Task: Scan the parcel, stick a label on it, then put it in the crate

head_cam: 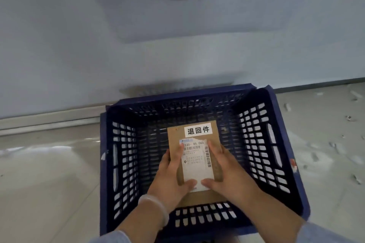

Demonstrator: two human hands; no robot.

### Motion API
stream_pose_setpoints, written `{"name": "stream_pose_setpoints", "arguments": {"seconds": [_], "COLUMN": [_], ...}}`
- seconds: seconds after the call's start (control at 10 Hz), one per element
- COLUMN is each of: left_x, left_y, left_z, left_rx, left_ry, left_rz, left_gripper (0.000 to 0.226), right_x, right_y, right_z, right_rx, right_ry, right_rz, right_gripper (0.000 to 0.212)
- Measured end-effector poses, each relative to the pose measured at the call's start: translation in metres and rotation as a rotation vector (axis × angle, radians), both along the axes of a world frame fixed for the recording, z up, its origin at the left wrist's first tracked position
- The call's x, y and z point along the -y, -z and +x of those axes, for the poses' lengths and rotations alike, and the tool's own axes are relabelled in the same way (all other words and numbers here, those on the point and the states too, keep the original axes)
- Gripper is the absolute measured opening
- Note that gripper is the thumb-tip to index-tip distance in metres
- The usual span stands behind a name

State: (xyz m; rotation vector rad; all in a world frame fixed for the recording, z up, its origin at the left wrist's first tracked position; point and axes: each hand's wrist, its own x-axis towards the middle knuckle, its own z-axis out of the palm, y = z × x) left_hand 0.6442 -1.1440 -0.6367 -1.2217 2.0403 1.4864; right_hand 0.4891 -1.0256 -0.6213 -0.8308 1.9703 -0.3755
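**Parcel held over crate**

Both hands grasp the brown parcel [194, 156] inside the blue crate [122, 163]: left hand [171, 177] at 9 o'clock, right hand [227, 171] at 3. White label [198, 130] at its 12 o'clock edge.

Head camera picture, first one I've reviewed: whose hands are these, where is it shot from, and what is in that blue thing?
There is no robot here. The single picture comes from a camera on a person's head, looking down. The left hand and right hand hold a brown cardboard parcel by its sides, inside a dark blue slotted crate standing on a pale floor. The parcel carries a shipping label and a small white sticker with printed characters. I cannot tell whether it rests on the crate bottom.
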Motion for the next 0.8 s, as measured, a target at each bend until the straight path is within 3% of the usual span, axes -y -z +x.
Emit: {"name": "stream_pose_setpoints", "arguments": {"seconds": [0.2,0.4,0.6,0.8], "left_x": [0.001,-0.003,-0.003,0.007], "left_y": [0.084,0.118,0.111,0.016], "left_z": [-0.01,-0.023,-0.026,-0.034], "left_rx": [0.048,0.018,0.086,0.248], "left_ry": [0.033,0.039,0.098,0.314], "left_rz": [0.009,-0.052,-0.068,-0.28], "left_gripper": [0.102,0.103,0.105,0.088], "right_x": [-0.003,-0.002,-0.001,-0.001], "right_y": [0.088,0.124,0.115,0.023], "right_z": [0.0,-0.01,-0.015,-0.018], "right_rx": [0.027,-0.015,-0.043,-0.162], "right_ry": [0.05,0.042,-0.016,-0.112], "right_rz": [0.023,0.023,0.077,0.162], "right_gripper": [0.108,0.108,0.105,0.1]}}
